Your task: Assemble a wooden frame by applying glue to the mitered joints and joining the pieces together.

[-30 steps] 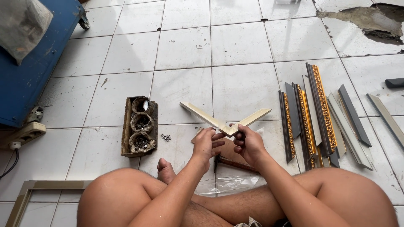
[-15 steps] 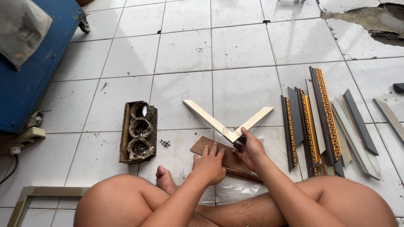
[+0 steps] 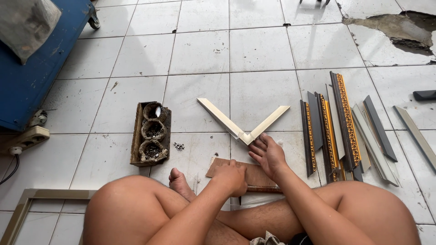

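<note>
Two pale moulding strips joined in a V (image 3: 242, 123) lie on the white tiled floor in front of me. My right hand (image 3: 268, 155) rests flat beside the V's corner, fingers spread, touching it. My left hand (image 3: 231, 176) is curled on a brown board (image 3: 254, 172) lying by my crossed legs; whether it grips anything small is hidden. A dark rod-like handle (image 3: 263, 189) pokes out below the board.
A wooden tray with three round cups of small metal bits (image 3: 151, 132) sits to the left, loose bits (image 3: 179, 146) beside it. Several gold and grey frame mouldings (image 3: 345, 127) lie at right. A blue cart (image 3: 32, 77), a power strip (image 3: 25, 138), a frame corner (image 3: 27, 199).
My left hand drew back from the V's corner down onto the brown board. My right hand stayed at the corner and flattened. The V now lies flat on the tiles.
</note>
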